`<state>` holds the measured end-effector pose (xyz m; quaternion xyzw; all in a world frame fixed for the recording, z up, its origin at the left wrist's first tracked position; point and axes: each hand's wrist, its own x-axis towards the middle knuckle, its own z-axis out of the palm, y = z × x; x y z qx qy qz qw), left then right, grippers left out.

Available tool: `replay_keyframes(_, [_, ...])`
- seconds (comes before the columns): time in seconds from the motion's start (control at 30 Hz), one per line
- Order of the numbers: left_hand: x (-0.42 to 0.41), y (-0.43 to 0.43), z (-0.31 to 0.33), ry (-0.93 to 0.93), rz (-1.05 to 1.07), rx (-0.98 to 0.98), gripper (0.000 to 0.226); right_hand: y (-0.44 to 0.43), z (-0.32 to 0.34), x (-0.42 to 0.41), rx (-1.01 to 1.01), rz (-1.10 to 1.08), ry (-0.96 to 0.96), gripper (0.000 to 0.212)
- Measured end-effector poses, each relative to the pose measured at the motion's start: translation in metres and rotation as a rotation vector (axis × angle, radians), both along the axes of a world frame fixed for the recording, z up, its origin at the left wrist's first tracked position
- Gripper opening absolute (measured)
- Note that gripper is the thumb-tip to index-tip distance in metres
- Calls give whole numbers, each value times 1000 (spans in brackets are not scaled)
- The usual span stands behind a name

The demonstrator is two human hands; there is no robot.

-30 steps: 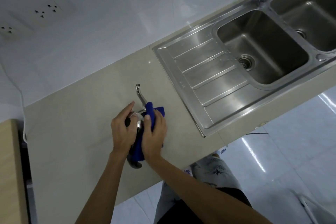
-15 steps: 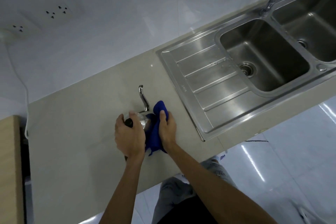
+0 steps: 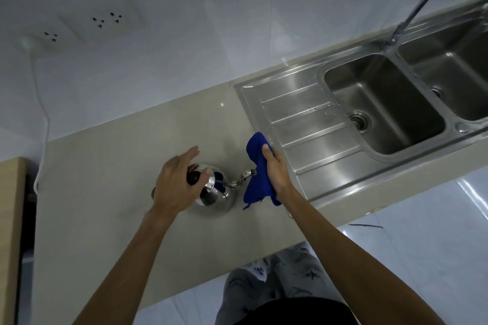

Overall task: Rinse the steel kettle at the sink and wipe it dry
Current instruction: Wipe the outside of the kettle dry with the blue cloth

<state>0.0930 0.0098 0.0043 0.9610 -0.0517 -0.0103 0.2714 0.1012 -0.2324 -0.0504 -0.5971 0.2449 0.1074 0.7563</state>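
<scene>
The steel kettle (image 3: 220,196) stands upright on the beige counter (image 3: 105,192), left of the sink, with its thin spout pointing right. My left hand (image 3: 174,182) lies over its black handle, fingers stretched out and apart, thumb beside the handle. My right hand (image 3: 276,174) is shut on a bunched blue cloth (image 3: 256,187), just right of the spout tip and off the kettle body. The cloth hangs over the counter at the drainboard's edge.
A steel double sink (image 3: 383,103) with a ribbed drainboard (image 3: 303,119) fills the right side, with a curved faucet (image 3: 422,5) behind it. Wall sockets (image 3: 105,21) and a white cable (image 3: 43,103) are at the left. A wooden cabinet (image 3: 10,219) borders the counter's left end.
The kettle has turned so its spout points right instead of away. My right hand has drawn the cloth off the kettle to the right. My left hand's fingers have spread.
</scene>
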Motion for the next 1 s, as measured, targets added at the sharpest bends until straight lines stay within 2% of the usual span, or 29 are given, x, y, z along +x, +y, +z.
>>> replay_keyframes(0.07, [-18, -15, 5, -91, 228, -18, 66, -2, -1, -3, -24, 29, -9, 32])
replay_keyframes(0.13, [-31, -34, 6, -87, 396, -75, 63, -2, 1, -2, -30, 56, -10, 33])
replay_keyframes(0.3, [-23, -63, 5, -18, 629, -368, 46, 5, 6, 7, 0, 166, -6, 35])
replay_keyframes(0.43, [-18, -64, 0, -138, 544, -340, 29, 9, -3, 12, 14, 193, 24, 34])
replay_keyframes(0.53, [-16, -51, 0, -137, 396, -373, 33, 10, -11, 15, -17, 256, 8, 30])
replay_keyframes(0.7, [-2, -29, -9, -96, 118, -352, 35, 17, -17, 37, -125, 388, -38, 35])
replay_keyframes(0.83, [16, -25, -9, -34, -102, -338, 40, 33, -20, 53, -116, 452, -85, 39])
replay_keyframes(0.9, [19, -30, -11, -78, -104, -303, 41, 47, -26, 50, -90, 462, -85, 43])
replay_keyframes(1.0, [14, -44, -13, -165, 85, -172, 45, 61, -37, 39, -102, 387, -32, 58])
